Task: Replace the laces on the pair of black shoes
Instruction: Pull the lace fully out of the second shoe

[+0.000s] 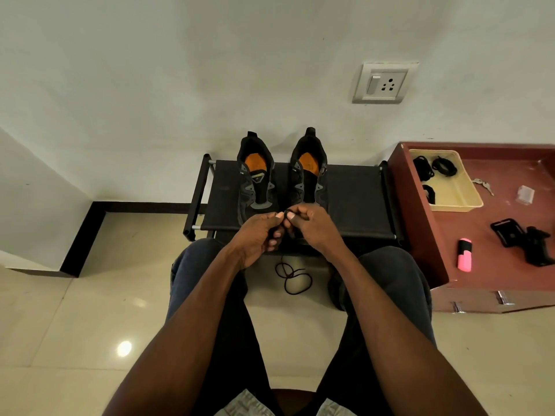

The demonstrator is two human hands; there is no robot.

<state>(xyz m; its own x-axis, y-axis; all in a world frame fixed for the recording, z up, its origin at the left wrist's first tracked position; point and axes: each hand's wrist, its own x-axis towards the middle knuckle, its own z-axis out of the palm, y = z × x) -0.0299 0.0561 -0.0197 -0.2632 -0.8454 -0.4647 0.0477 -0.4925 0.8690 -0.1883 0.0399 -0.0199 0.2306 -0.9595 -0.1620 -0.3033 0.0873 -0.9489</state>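
Head view: both hands pinch a black lace over a low black shoe rack.

Left hand (258, 235) and right hand (309, 225) curl their fingers round the black lace (292, 277), which trails in loops onto the glossy beige floor tiles (90, 310). Two black shoes (282, 172) sit laceless on the rack (354, 199) against a white wall (180, 70); a socket plate (384, 82) sits above, and a cream tray (462, 190) of spare laces rests on the red cabinet (495, 259) to the right.

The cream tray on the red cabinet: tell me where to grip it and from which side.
Grip the cream tray by its near rim, coming from the front. That end looks bare, while the coiled black laces lie toward the far and left parts, and the raised rim should give fingers an edge to pinch.
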